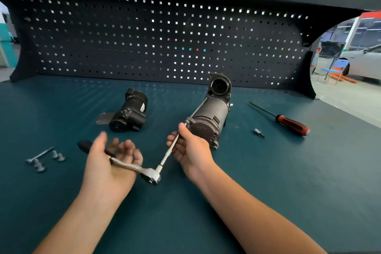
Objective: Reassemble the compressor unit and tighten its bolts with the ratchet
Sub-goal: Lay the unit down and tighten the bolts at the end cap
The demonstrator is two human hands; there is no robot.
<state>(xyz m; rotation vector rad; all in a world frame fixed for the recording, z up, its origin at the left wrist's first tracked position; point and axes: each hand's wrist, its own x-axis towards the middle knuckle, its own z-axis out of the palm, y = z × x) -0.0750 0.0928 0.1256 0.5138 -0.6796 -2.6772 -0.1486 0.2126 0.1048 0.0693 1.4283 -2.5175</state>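
The grey compressor unit (pixel 208 117) lies on the teal bench, its near end cap facing me. A chrome ratchet (pixel 148 173) with a long extension bar (pixel 168 154) reaches up to a bolt at the cap's left edge. My right hand (pixel 189 148) pinches the extension bar just below the bolt. My left hand (pixel 111 161) lies palm up under the ratchet's black-tipped handle, fingers loosely spread and blurred. A separate black compressor part (pixel 129 111) lies to the left.
Several loose bolts (pixel 44 159) lie at the left of the bench. A small bit socket (pixel 258 132) and a red-handled screwdriver (pixel 288 122) lie to the right. A dark pegboard (pixel 165 43) backs the bench.
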